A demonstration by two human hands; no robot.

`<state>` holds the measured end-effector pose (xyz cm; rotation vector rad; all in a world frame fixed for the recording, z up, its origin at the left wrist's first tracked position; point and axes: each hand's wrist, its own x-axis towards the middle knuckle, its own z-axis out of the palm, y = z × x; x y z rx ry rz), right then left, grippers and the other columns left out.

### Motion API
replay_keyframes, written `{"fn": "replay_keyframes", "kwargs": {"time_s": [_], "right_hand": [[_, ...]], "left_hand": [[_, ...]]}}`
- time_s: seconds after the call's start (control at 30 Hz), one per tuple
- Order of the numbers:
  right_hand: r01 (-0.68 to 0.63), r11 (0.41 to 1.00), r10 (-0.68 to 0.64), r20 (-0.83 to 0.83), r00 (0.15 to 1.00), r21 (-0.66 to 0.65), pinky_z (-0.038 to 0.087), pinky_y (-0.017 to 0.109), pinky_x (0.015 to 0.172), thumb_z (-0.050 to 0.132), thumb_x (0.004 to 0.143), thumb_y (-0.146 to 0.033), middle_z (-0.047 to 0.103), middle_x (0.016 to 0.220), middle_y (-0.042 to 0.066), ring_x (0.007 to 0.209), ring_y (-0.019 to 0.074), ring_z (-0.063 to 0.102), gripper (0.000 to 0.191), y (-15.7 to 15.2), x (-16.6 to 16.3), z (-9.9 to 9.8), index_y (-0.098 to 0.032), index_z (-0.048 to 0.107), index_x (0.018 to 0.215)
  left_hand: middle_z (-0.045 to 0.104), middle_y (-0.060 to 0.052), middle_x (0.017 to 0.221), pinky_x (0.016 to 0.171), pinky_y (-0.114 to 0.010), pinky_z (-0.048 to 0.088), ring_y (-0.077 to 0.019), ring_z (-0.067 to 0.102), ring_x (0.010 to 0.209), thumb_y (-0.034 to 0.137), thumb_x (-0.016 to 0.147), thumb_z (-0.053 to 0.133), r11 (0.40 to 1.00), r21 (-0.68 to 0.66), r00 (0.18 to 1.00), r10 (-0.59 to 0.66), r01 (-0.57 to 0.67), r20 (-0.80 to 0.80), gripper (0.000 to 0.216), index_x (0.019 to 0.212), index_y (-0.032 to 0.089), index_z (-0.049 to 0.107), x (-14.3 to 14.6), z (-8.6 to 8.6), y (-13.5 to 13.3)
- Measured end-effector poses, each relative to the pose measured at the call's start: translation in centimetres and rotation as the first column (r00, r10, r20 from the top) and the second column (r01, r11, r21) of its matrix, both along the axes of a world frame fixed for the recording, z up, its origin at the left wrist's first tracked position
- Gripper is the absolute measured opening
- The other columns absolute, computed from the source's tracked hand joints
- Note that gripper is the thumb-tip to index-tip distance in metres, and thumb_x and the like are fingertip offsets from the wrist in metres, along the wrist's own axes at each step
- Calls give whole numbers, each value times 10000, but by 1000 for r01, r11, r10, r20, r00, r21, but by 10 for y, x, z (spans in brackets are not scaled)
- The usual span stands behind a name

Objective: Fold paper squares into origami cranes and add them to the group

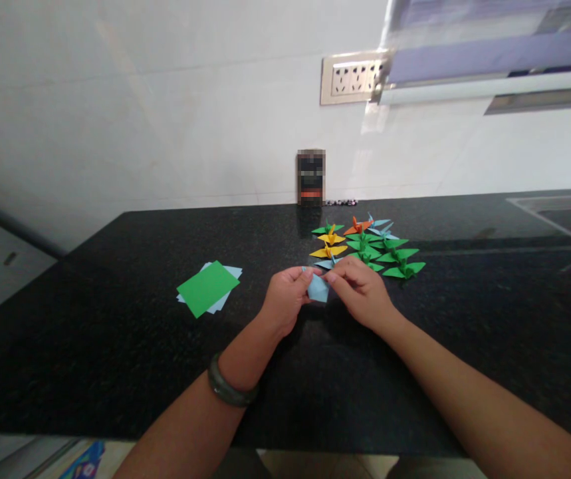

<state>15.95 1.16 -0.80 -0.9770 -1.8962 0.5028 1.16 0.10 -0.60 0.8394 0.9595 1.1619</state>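
Left hand (285, 299): grip closed, thumb and fingers pinching the left edge of a light-blue folded paper piece (318, 287). Right hand (359, 289): grip also closed on the same piece, fingertips pressed on its upper right edge. The piece was held between both hands, low over the black speckled stone bench (115, 346), near the middle of it; whether its lower edge touched the surface could not be told.

Left wrist carried a dark green band (230, 389).

Just beyond the hands, a cluster of folded paper cranes (365, 246) lay on the bench: mostly green, with two yellow at the left, one orange and a few light-blue at the back. The nearest light-blue crane sat just beside the right hand's fingers.

Left of the hands, well apart, lay a small stack of square paper sheets (208, 287), a green sheet on top, pale blue ones showing under it, the stack a little fanned.

At the back edge of the bench, against the white wall, stood a small dark box (311, 177), too blurred to read. Higher on the wall, a cream socket panel (352, 78).
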Motion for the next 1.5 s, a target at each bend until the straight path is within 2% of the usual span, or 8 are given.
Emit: {"fn": "replay_keyframes", "kwargs": {"time_s": [0.13, 0.23, 0.4, 0.67, 0.93, 1.17, 1.37, 1.5], "right_hand": [[15, 933, -69, -136, 988, -360, 410, 252, 525, 556, 757, -402, 545, 641, -1, 563, 119, 497, 233, 1, -5, -2, -170, 562, 778], [-59, 888, -22, -171, 985, -455, 375, 230, 476, 566, 733, -437, 521, 605, -23, 514, 104, 464, 291, 0, -7, -4, -168, 547, 841], [-55, 916, 57, -6, 998, -397, 320, 214, 481, 548, 754, -410, 460, 566, -36, 511, 87, 397, 251, -1, -8, -8, -160, 555, 737], [-136, 926, 166, 58, 984, -353, 315, 200, 465, 429, 840, -345, 444, 484, -37, 464, 81, 407, 303, -1, -7, -5, -172, 464, 594], [-281, 802, 203, -201, 958, -527, 381, 206, 448, 394, 839, -445, 500, 542, -19, 447, 84, 456, 353, -4, -13, -3, -165, 510, 660], [-214, 833, 158, -151, 976, -510, 354, 186, 430, 520, 774, -400, 543, 550, -15, 438, 68, 444, 277, -5, -17, -6, -156, 544, 646], [-316, 741, 163, -297, 941, -593, 371, 196, 419, 447, 790, -496, 571, 542, -4, 411, 68, 443, 388, -6, -17, -1, -152, 554, 645], [-243, 771, 16, -364, 931, -588, 330, 188, 369, 528, 745, -490, 514, 492, -39, 376, 62, 404, 343, -1, -16, -6, -166, 511, 632]], "left_hand": [[615, -21, 630, 626, -270, 457, -113, 555, 584, 360, 692, 626, 998, 62, 996, 31, -26, -87, 277, 796, 105, 653, 1, -3, 0], [633, -38, 678, 637, -258, 451, -117, 559, 626, 357, 708, 611, 991, 130, 985, 54, -33, -161, 273, 811, 111, 671, 0, -7, 1], [658, -63, 764, 651, -257, 451, -143, 578, 700, 354, 725, 587, 970, 236, 945, 128, -56, -301, 276, 829, 117, 682, -1, -9, 1], [558, 21, 523, 457, -199, 358, -85, 475, 472, 353, 687, 623, 942, 308, 877, 258, -135, -406, 221, 646, 136, 624, 1, -4, -2], [514, 29, 439, 403, -221, 357, -94, 452, 375, 402, 717, 583, 967, 182, 962, 210, -178, -177, 283, 604, 143, 582, 4, 2, -5], [517, 30, 453, 426, -199, 353, -72, 446, 407, 353, 699, 613, 935, 251, 933, 301, -249, -196, 259, 554, 138, 595, 6, 4, -8], [502, 29, 425, 377, -222, 338, -92, 436, 349, 398, 718, 584, 970, 162, 977, 196, -181, -79, 287, 584, 144, 571, 7, 2, -6], [540, 21, 490, 467, -214, 392, -81, 485, 437, 382, 674, 635, 955, 166, 949, 272, -246, -157, 260, 614, 131, 599, 4, -3, -1]]}}
